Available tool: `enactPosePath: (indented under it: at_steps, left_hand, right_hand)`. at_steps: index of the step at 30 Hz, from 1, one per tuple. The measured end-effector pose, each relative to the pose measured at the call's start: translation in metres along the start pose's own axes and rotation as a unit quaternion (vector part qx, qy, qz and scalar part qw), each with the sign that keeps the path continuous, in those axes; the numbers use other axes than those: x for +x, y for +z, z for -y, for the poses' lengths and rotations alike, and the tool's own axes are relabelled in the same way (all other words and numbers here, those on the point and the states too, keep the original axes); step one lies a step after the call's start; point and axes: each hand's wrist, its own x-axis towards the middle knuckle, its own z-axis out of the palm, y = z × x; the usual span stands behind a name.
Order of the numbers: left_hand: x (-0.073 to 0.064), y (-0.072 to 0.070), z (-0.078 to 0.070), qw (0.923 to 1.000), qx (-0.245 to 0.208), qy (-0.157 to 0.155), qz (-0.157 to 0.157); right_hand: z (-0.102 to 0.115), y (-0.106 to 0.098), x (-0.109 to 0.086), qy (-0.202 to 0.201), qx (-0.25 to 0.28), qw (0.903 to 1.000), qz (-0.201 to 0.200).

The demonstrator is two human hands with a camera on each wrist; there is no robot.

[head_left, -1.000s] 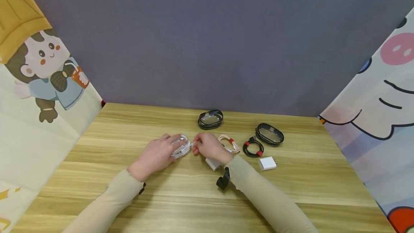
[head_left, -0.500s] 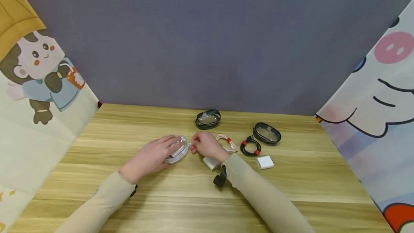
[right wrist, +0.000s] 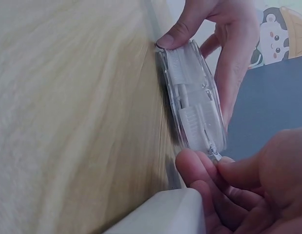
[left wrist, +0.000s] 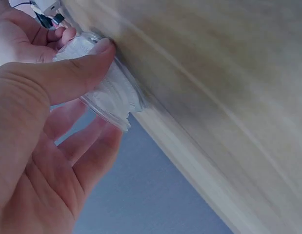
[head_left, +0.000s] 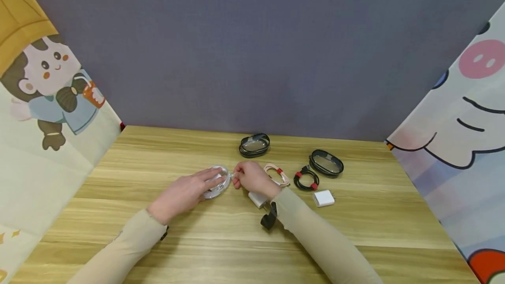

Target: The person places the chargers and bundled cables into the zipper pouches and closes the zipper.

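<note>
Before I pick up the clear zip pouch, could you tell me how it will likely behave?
The clear zip pouch will probably flex but keep its outline, as its thin wall stands between two rims. Its glossy plastic may feel slippery. It could also shift if tugged: the right hand pinches its zipper pull.

Screened-off tabletop work space, wood-grain table, plain grey back panel, cartoon-printed sheets either side
</note>
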Motion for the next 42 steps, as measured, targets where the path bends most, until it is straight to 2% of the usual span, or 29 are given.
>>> enactPosePath:
  at_steps: [12, 25, 32, 42]
  left_hand:
    - [0.001, 0.002, -0.003, 0.9992, 0.002, -0.039, 0.011]
    - [0.001, 0.001, -0.006, 0.9985, 0.004, -0.055, 0.006]
    - [0.002, 0.002, -0.005, 0.9986, 0.000, -0.052, 0.004]
    - [0.002, 0.001, -0.001, 0.9993, 0.002, -0.037, 0.011]
  right_hand:
    - [0.002, -0.001, -0.003, -0.017, -0.011, 0.9998, -0.004]
    - [0.007, 0.001, -0.010, -0.032, -0.011, 0.9994, 0.005]
    - [0.004, 0.001, -0.012, -0.029, -0.003, 0.9996, 0.005]
    - [-0.001, 0.002, -0.010, -0.052, -0.038, 0.9979, -0.008]
